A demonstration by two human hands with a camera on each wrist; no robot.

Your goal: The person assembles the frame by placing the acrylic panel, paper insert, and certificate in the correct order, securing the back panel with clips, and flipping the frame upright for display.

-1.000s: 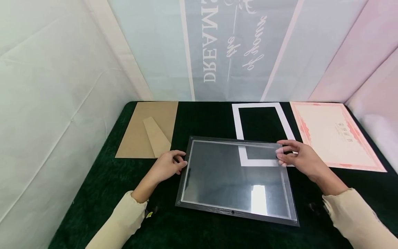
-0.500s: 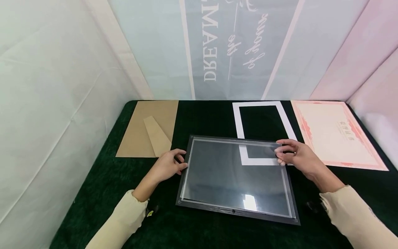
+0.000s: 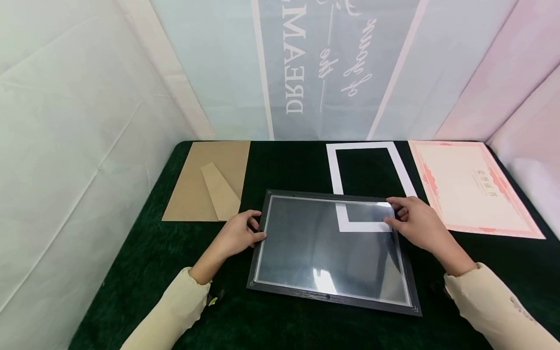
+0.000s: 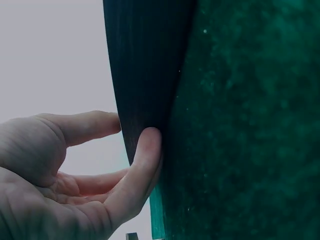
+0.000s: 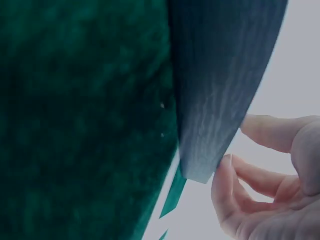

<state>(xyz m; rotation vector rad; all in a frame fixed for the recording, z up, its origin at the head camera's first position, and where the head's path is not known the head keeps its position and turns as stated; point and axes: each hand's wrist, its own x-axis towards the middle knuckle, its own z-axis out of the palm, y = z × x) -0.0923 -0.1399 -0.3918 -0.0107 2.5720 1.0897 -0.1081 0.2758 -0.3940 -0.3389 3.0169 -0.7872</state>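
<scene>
A black frame [image 3: 297, 293] lies on a dark green cloth [image 3: 271, 323], directly in front of the person; a clear pane [image 3: 306, 243] is set within its border, and a bright light is reflected in it; the near part of a white mat [image 3: 334, 170] is overlapped by the frame and seen through the pane.

The frame's left edge is lightly pinched by the left hand [image 3: 238, 234], with the thumb at its top and a finger against its outer side; the far right corner is touched by the right hand [image 3: 422, 224], though whether the pane is pinched there cannot be told.

To the left, a brown backing board [image 3: 183, 194] with a tapered stand leg [image 3: 222, 194] is laid; at far right, a pink-bordered sheet [image 3: 463, 189].

The step in hand is judged to be the seating of the pane; for the next move, that right corner seems to need settling flush, the frame being steadied from the left, before the fingertips are lifted away.
</scene>
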